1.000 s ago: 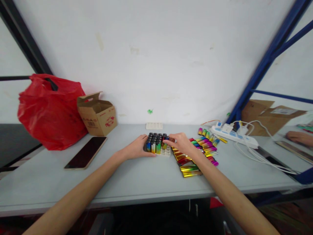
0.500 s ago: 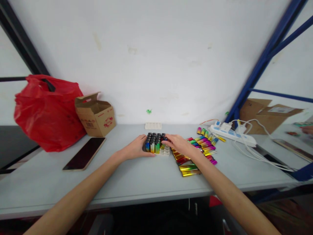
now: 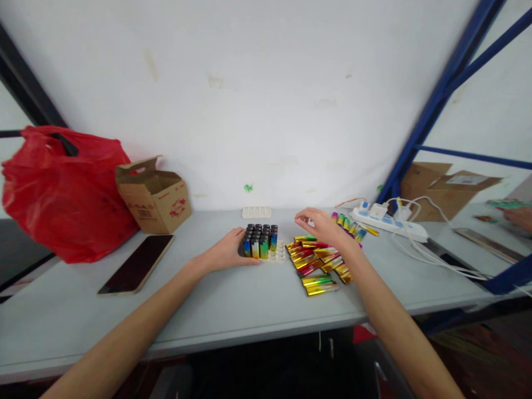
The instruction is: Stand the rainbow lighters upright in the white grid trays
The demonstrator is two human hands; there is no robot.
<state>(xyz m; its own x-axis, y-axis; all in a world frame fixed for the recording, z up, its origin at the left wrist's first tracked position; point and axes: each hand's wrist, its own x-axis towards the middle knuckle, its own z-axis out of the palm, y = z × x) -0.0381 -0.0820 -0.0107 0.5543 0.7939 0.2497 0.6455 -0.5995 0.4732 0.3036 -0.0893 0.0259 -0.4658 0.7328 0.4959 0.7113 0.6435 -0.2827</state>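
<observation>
Several shiny coloured lighters [image 3: 260,248] with black ends stand upright in rows in a white holder tray [image 3: 277,254]. The tray's bare sockets show on its right side. My left hand [image 3: 226,249] grips the left side of the block of lighters, thumb along the front; its other fingers are partly hidden behind. My right hand [image 3: 318,224] hovers to the right of the tray, fingers bent and apart from the thumb, with nothing seen in it. Beneath and beside it lies a loose pile of gold, red and green lighters [image 3: 307,257].
A second white tray [image 3: 256,212] lies by the wall. To the left are a phone [image 3: 137,265], a cardboard box [image 3: 164,205] and a red plastic bag [image 3: 70,194]. At right are a power strip [image 3: 390,223] with white cables and a blue metal frame [image 3: 432,116].
My right hand has left the tray and moved up and right over the loose lighters. A lighter now stands at the tray's right where its fingers were. My left hand keeps its hold.
</observation>
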